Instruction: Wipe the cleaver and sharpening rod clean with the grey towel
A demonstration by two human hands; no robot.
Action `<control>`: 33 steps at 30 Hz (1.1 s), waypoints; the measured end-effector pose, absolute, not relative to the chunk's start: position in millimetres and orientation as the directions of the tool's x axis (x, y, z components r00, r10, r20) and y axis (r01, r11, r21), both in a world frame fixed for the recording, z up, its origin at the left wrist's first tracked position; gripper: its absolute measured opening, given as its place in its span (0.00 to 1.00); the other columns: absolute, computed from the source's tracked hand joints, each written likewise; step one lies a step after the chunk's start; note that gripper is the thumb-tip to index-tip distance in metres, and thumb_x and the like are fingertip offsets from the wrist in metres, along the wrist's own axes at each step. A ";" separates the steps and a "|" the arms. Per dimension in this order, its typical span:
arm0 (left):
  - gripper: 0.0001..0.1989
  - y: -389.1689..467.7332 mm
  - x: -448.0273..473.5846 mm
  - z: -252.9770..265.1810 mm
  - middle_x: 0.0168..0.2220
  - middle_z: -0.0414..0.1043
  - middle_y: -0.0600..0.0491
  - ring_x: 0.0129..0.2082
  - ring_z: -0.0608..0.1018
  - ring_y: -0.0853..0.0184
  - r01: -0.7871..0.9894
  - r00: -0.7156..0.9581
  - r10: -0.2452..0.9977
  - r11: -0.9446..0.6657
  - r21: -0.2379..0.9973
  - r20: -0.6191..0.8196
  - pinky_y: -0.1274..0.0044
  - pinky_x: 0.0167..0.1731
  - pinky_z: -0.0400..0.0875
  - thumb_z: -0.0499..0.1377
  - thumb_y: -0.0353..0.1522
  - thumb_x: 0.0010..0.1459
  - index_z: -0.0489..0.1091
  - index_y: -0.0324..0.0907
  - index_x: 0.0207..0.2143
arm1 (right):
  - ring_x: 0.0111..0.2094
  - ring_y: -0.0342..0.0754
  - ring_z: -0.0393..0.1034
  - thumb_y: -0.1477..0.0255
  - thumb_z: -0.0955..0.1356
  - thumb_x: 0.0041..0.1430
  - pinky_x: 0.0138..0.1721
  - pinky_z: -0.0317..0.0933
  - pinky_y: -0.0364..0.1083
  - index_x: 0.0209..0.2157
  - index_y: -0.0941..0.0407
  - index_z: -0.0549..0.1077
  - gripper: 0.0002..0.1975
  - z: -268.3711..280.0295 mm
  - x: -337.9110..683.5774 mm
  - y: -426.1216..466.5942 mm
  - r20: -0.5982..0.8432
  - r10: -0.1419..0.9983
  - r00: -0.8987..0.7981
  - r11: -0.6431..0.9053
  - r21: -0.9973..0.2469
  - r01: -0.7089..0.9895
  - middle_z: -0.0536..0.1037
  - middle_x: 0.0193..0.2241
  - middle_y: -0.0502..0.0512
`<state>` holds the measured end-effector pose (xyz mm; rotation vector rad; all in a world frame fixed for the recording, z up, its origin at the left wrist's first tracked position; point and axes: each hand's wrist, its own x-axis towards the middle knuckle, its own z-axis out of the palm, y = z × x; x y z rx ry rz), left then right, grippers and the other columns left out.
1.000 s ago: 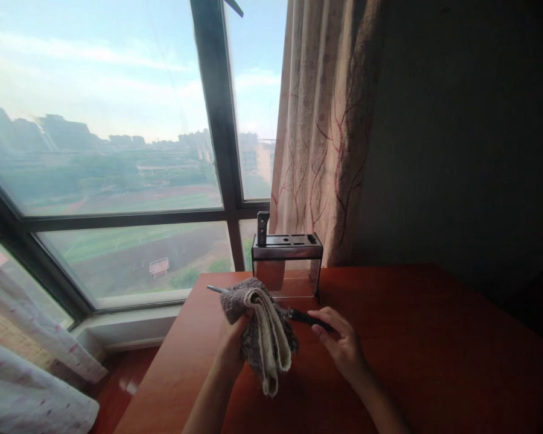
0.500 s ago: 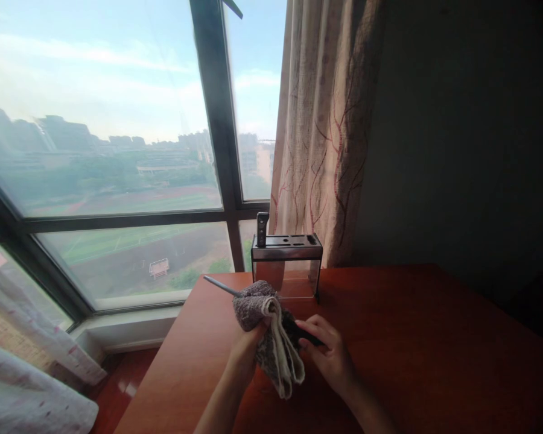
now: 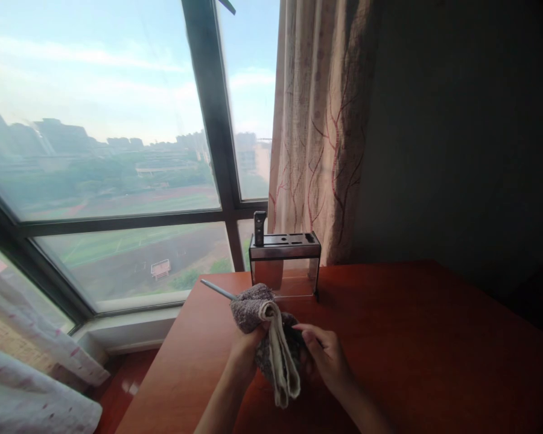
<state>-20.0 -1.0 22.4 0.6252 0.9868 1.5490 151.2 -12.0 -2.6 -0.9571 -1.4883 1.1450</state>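
A grey-brown towel [image 3: 256,313] with pale edges is folded around a honing steel. The steel's grey rod [image 3: 217,289] pokes out of the towel toward the upper left. My left hand [image 3: 245,346] is closed around the towel from below, clasping it on the rod. My right hand [image 3: 323,352] is closed at the right side of the towel, on the steel's dark handle, which is mostly hidden by fingers and cloth. Just beyond the towel stands a knife block [image 3: 285,252] with clear sides and a slotted top. One black-handled knife [image 3: 259,229] is upright in its left slot.
The reddish-brown wooden table [image 3: 402,343] runs off to the right. Behind it hang a beige curtain [image 3: 319,120] and a dark wall. A large window [image 3: 108,150] fills the left, with a white patterned curtain [image 3: 36,392] at lower left.
My right hand has shifted left against the towel, and the black handle visible before is now mostly covered. My left hand keeps its hold. The view has turned very slightly.
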 end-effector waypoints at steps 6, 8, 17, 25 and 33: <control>0.25 1.2 -18.9 17.2 0.30 0.77 0.47 0.28 0.78 0.60 -0.484 -0.276 0.953 -0.024 0.875 -0.126 0.72 0.30 0.75 0.73 0.35 0.28 0.74 0.36 0.32 | 0.17 0.44 0.68 0.53 0.59 0.62 0.18 0.61 0.40 0.40 0.58 0.77 0.25 -3.3 147.8 -10.2 0.225 0.958 -0.177 0.234 -0.972 0.029 0.74 0.18 0.51; 0.25 1.8 -18.7 19.2 0.30 0.77 0.47 0.29 0.78 0.60 -0.478 -0.281 0.953 -0.039 0.877 -0.111 0.73 0.30 0.75 0.73 0.36 0.28 0.75 0.36 0.32 | 0.31 0.49 0.75 0.58 0.61 0.64 0.32 0.68 0.44 0.40 0.56 0.77 0.20 0.6 149.1 -11.2 0.379 0.911 -0.164 0.400 -0.909 0.120 0.80 0.30 0.57; 0.27 1.7 -16.8 29.5 0.32 0.78 0.48 0.32 0.80 0.57 -0.487 -0.336 0.938 -0.092 0.869 -0.089 0.72 0.33 0.75 0.73 0.36 0.29 0.74 0.37 0.36 | 0.36 0.49 0.73 0.72 0.64 0.63 0.38 0.68 0.46 0.54 0.50 0.70 0.17 1.0 150.2 -14.8 0.716 0.659 -0.230 0.719 -0.511 0.470 0.76 0.35 0.57; 0.27 0.8 -12.5 26.8 0.31 0.78 0.49 0.33 0.80 0.57 -0.554 -0.280 0.950 -0.045 0.831 -0.135 0.73 0.31 0.76 0.71 0.36 0.32 0.72 0.38 0.38 | 0.40 0.49 0.71 0.80 0.62 0.62 0.42 0.68 0.48 0.56 0.45 0.66 0.24 4.5 151.3 -21.1 0.765 0.606 -0.217 0.743 -0.448 0.498 0.74 0.40 0.57; 0.26 -4.6 -20.4 34.3 0.30 0.78 0.52 0.29 0.80 0.61 -0.590 -0.233 0.961 -0.018 0.807 -0.149 0.75 0.27 0.76 0.71 0.35 0.33 0.70 0.40 0.38 | 0.34 0.49 0.74 0.64 0.65 0.62 0.34 0.68 0.44 0.43 0.52 0.76 0.13 12.9 155.4 -16.2 0.497 0.858 -0.128 0.513 -0.842 0.168 0.78 0.33 0.56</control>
